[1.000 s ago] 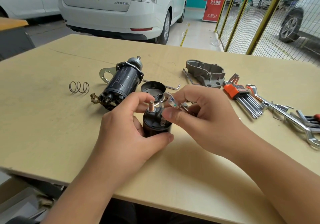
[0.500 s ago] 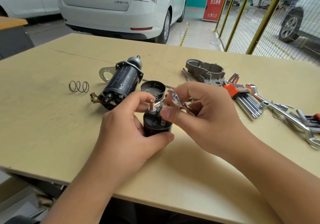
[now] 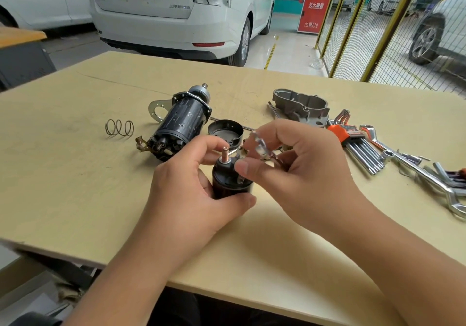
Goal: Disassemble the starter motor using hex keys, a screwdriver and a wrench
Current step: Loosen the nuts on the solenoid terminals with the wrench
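I'm counting two hands (image 3: 191,194), one motor (image 3: 180,124), one solenoid (image 3: 230,182), one spring (image 3: 119,127), one cap (image 3: 225,131), one housing (image 3: 301,106), one hex-key set (image 3: 353,141), and several wrenches (image 3: 428,177) lying far right.

The left hand (image 3: 191,189) grips an upright black solenoid (image 3: 228,180) on the table (image 3: 75,187); the right hand (image 3: 297,174) pinches a shiny wrench (image 3: 261,148) (blurred) at its top; the motor body (image 3: 180,124) lies beyond, a spring (image 3: 119,127) far left, hex keys (image 3: 358,146) right.
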Demonstrator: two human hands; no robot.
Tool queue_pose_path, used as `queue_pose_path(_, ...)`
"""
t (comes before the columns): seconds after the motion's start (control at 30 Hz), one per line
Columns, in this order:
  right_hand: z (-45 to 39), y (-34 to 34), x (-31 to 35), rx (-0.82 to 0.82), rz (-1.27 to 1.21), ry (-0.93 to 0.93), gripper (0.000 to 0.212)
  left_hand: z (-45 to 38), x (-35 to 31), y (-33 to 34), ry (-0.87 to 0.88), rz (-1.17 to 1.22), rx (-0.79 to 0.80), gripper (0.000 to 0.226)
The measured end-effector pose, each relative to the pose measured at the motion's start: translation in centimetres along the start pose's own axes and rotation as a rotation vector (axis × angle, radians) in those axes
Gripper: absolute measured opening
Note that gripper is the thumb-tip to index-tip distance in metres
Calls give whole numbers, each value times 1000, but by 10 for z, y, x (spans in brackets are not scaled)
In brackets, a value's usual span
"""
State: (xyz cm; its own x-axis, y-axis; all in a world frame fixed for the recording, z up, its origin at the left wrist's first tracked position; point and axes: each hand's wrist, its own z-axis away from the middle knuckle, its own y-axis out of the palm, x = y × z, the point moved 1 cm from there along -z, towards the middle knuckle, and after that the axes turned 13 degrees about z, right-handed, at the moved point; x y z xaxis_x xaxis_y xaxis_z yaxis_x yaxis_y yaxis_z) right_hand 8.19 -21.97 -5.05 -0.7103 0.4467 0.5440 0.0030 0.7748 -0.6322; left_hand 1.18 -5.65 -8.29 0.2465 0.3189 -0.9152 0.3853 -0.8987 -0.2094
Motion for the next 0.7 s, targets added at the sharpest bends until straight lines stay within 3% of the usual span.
queue_pose_path(0.3,0,1,-3,24,-62,-66,9,0,1,0,-7,-2,-4,67)
queue_pose_path(0.5,-3,2,-8,64,-32,-93,21,0,3,1,9,-18,-17,66)
queue_pose_path(0.7,-6,1,-13,-17,-27,-72,16,1,4,1,1,-20,-8,68)
